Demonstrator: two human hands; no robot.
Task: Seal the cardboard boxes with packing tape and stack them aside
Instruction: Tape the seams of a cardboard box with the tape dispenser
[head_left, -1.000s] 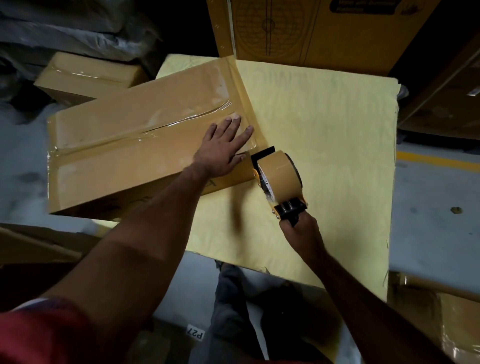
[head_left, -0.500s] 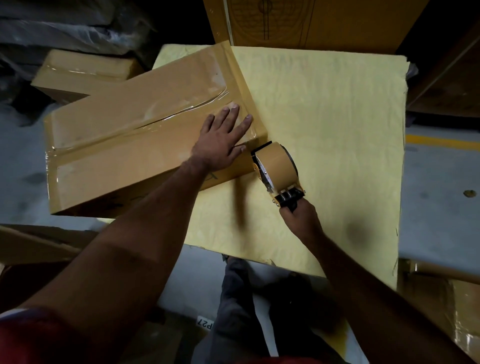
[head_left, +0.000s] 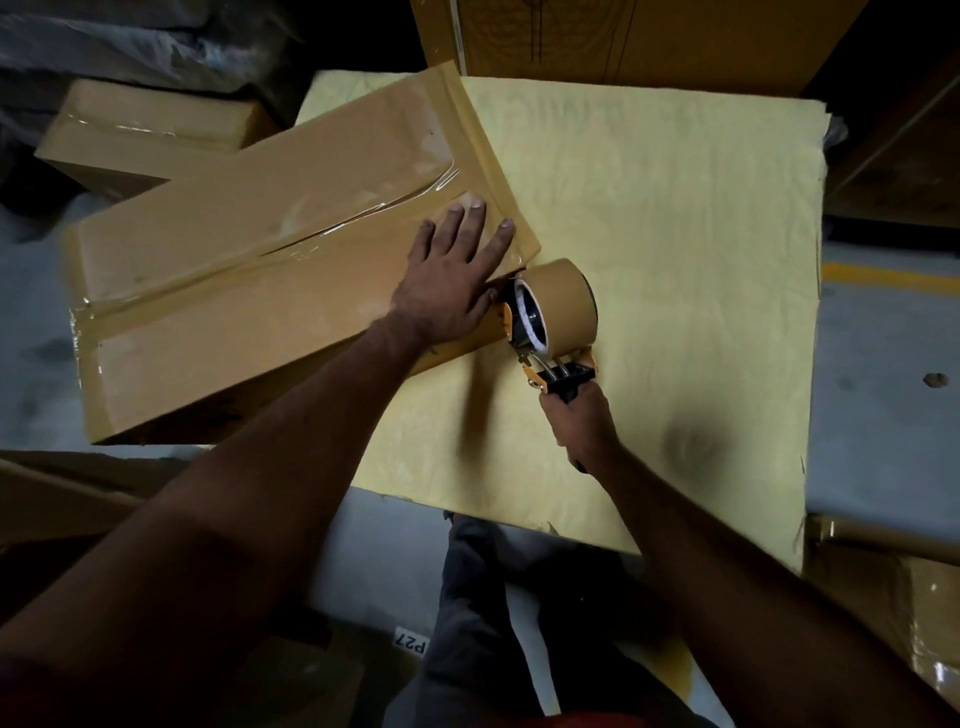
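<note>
Two hands are working in the head view: the left hand (head_left: 451, 280) is pressing flat, fingers straight, on the box (head_left: 270, 260) lying on the yellow sheet (head_left: 649, 270), while the right hand (head_left: 579, 423) is gripping the dispenser (head_left: 553, 317) at the box's end, where a skewed pull is risking wrinkled tape.

Dim room, grey concrete floor (head_left: 883, 415), yellow floor line (head_left: 893, 273), plastic-wrapped bundles (head_left: 104, 47)
</note>
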